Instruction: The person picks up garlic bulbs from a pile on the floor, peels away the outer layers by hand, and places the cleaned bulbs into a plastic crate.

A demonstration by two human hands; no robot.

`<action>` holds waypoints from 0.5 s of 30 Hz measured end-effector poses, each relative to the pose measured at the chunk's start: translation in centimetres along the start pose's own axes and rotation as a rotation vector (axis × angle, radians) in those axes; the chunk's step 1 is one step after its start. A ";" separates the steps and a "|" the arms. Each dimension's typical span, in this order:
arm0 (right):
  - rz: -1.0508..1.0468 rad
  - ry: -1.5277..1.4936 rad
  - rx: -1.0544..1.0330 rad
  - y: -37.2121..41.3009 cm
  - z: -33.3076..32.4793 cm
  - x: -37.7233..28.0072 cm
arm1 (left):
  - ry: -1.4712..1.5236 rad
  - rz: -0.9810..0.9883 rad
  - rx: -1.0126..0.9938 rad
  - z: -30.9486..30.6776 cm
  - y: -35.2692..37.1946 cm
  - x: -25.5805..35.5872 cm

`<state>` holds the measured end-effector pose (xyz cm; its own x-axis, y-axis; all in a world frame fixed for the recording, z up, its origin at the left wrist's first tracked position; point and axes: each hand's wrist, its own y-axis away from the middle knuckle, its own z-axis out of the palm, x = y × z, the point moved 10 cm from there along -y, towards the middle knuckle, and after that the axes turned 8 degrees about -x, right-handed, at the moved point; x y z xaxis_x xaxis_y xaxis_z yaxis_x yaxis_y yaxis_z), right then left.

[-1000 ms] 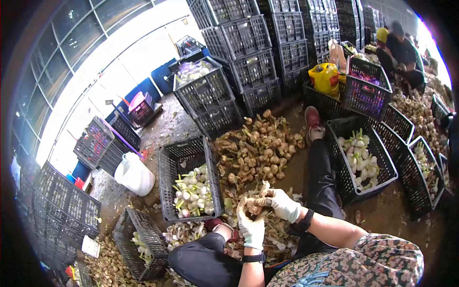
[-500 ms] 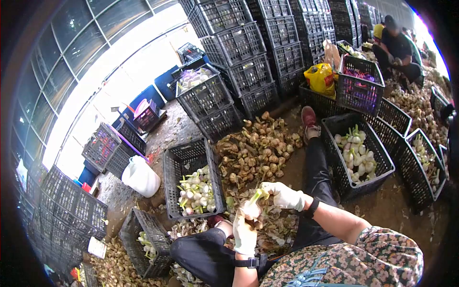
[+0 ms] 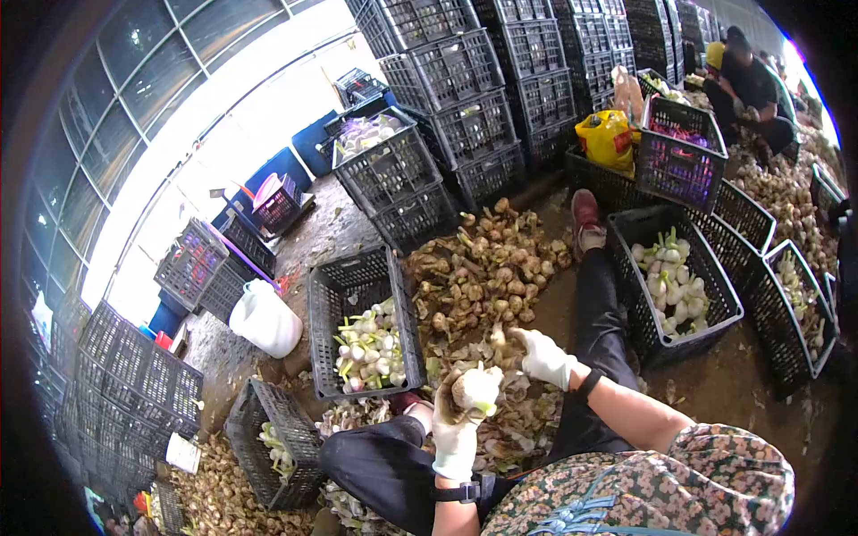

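Note:
My left hand (image 3: 456,439), in a white glove, is wrapped round a garlic bulb (image 3: 476,390) with white skin, brownish on its left side. To the right of it and a little higher, my right hand (image 3: 546,359), also gloved, is apart from the bulb. Some of its fingers point left; something pale and brownish hangs near their tips, and whether they touch it is unclear. Beyond both hands lies a heap of unpeeled garlic (image 3: 492,268). Loose peelings (image 3: 518,429) cover the floor beneath them.
Crates of cleaned garlic stand at left (image 3: 319,386) and right (image 3: 715,326). A white bucket (image 3: 266,320) is farther left. Tall crate stacks (image 3: 465,107) rise behind. A yellow bag (image 3: 608,143) sits beyond my foot. Another person (image 3: 749,94) sits at the upper right.
My right hand has come away from the garlic and moved slightly right. The bulb has turned in my left hand, its stem no longer pointing up toward my right fingers.

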<state>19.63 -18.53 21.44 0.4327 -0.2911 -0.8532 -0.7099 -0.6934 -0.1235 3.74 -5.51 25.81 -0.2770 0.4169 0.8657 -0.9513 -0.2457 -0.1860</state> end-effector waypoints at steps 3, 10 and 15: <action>-0.066 -0.545 -0.080 1.2 1.8 -2.3 | -0.118 0.066 0.061 -0.3 -0.1 0.6; 0.106 -1.321 -0.318 2.4 5.2 -6.2 | -0.909 0.282 0.180 -0.4 -0.1 3.6; 0.074 -0.859 -0.183 2.4 3.0 -7.1 | -1.170 0.194 0.151 0.0 -0.4 4.6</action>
<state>13.18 -16.16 25.69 -0.2306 0.2060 -0.9510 -0.5874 -0.8086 -0.0327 2.88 -3.53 29.88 -0.0485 -0.6693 0.7414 -0.8601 -0.3495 -0.3717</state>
